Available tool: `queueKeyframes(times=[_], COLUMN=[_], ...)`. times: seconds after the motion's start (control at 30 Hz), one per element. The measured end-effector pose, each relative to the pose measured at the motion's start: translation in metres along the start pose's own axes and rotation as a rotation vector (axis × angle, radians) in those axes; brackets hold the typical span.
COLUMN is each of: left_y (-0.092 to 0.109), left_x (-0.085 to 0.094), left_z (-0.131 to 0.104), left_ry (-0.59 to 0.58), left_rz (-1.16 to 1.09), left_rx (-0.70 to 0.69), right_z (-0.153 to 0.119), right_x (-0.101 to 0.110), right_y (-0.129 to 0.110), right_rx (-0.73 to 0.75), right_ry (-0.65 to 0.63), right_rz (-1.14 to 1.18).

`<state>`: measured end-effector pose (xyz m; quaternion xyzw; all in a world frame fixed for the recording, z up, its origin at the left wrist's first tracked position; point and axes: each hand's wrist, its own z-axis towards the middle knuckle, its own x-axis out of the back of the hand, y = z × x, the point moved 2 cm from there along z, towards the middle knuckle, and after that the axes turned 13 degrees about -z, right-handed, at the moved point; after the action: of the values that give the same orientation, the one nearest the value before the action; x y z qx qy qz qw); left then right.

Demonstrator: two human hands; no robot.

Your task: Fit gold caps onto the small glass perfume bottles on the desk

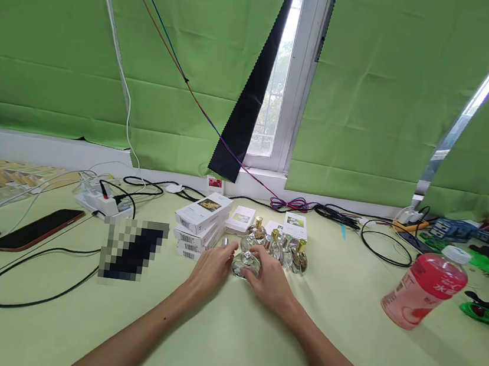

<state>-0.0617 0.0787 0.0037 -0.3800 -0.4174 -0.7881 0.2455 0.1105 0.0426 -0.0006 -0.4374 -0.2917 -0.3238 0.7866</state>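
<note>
A clear, rounded glass perfume bottle [243,266] stands on the table with its spray nozzle bare. My right hand [272,276] grips it from the right, thumb in front and fingers behind. Just left of the bottle is my left hand [212,265], its fingers closed; a small silver cap [225,242] pokes out above them and seems to be held there. Behind both hands stand several more perfume bottles [254,236], some with gold caps [301,246]. Stacked white boxes [198,216] with printed barcodes rise behind my left hand.
Other white boxes [240,218] lie behind the bottles. A pink drink bottle [425,288] stands at right. Phones [36,230], a power strip [103,204] and black cables [33,305] lie at left. Coiled cable [384,259] and green items [480,313] are on the right.
</note>
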Motion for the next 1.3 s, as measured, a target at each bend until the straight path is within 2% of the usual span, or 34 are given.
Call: queueKeyframes(times=[0.17,0.37,0.6,0.7,0.83,1.03,1.3], left_y=[-0.001,0.0,-0.003,-0.006,-0.007,0.004,0.015], left_x=[-0.002,-0.002,-0.004,-0.005,0.0,0.014,0.019], left_z=[-0.001,0.0,0.0,-0.001,0.0,-0.001,-0.005], left_ry=[0.02,-0.049,-0.033,0.033,0.181,0.386,0.48], left_rz=[-0.006,0.019,0.028,0.029,-0.006,-0.109,-0.265], left_rx=[-0.1,-0.047,-0.051,-0.068,-0.096,-0.214,-0.286], right_z=[0.001,0.001,0.0,0.0,0.0,-0.001,0.0], right_x=[0.0,0.001,0.001,0.002,0.002,0.002,-0.003], right_y=[0.0,-0.001,-0.002,-0.002,-0.001,-0.003,-0.002], right_rx=[-0.009,-0.01,-0.006,-0.005,-0.014,-0.066,-0.159], right_ry=[-0.007,-0.008,-0.009,0.001,0.012,-0.051,-0.087], right_rz=[0.002,-0.007,-0.004,-0.003,0.028,0.241,0.374])
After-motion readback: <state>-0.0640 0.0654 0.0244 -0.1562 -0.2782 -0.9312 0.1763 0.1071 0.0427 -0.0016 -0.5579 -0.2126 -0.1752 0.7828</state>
